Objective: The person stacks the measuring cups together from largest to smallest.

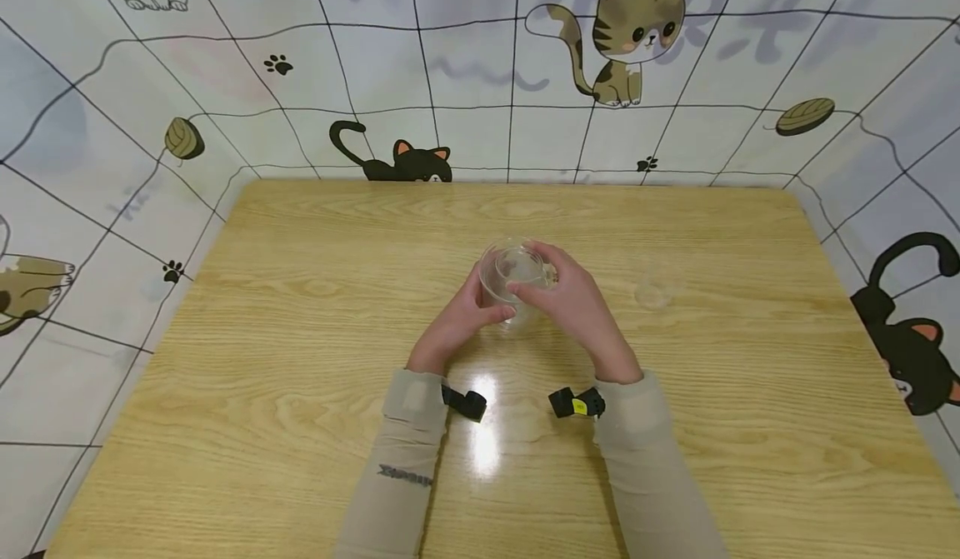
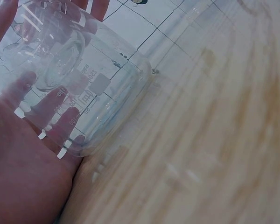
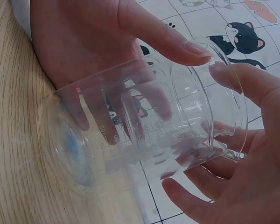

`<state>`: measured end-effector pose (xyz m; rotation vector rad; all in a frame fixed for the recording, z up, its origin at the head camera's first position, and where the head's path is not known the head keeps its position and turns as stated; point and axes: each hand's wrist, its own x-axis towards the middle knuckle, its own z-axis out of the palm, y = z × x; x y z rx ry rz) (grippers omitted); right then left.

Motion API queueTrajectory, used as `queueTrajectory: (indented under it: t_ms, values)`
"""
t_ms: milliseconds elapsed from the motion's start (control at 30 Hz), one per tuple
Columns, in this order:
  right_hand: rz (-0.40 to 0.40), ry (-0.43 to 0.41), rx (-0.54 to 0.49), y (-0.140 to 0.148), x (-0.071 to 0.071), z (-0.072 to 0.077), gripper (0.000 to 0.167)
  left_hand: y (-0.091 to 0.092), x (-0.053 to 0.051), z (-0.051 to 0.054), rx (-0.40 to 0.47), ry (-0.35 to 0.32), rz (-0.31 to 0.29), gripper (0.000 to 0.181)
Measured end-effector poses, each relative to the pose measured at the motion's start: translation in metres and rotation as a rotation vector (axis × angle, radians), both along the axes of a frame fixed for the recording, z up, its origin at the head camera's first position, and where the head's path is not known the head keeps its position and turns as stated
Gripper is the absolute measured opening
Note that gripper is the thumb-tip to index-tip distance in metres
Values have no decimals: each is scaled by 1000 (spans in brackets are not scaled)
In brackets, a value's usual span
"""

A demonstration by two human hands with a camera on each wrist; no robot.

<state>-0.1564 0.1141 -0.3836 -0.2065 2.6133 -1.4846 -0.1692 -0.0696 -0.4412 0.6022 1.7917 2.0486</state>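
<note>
A large clear glass beaker (image 1: 490,282) with printed graduations stands on the wooden table in front of the person. The left hand (image 1: 467,313) grips it around its left side, fingers wrapped along the glass in the left wrist view. Inside its mouth sits a smaller clear glass beaker (image 1: 522,262), whose base shows partway down within the large beaker (image 2: 100,86). Thumb and fingers of the right hand (image 1: 573,296) hold the small beaker near its rim, beside the spouts in the right wrist view. Its exact outline is hard to tell through the overlapping glass.
Another small clear glass vessel (image 1: 655,291), faint against the wood, stands on the table (image 1: 750,359) to the right of the hands. Cat-patterned panels (image 1: 465,67) rise behind the table and along both sides. A light reflection lies between the forearms.
</note>
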Motion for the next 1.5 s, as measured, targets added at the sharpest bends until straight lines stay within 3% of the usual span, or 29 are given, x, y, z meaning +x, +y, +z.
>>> queueTrajectory:
  t_ms: [833, 1300, 1500]
  values:
    - [-7, -16, 12, -1, -4, 2, 68, 3, -3, 5, -5, 4, -3, 81]
    - [-21, -59, 7, -6, -2, 1, 71, -1, -1, -2, -8, 3, -12, 85]
    - [-10, -41, 13, -5, -2, 0, 70, 0, -1, -2, 9, 3, -11, 85]
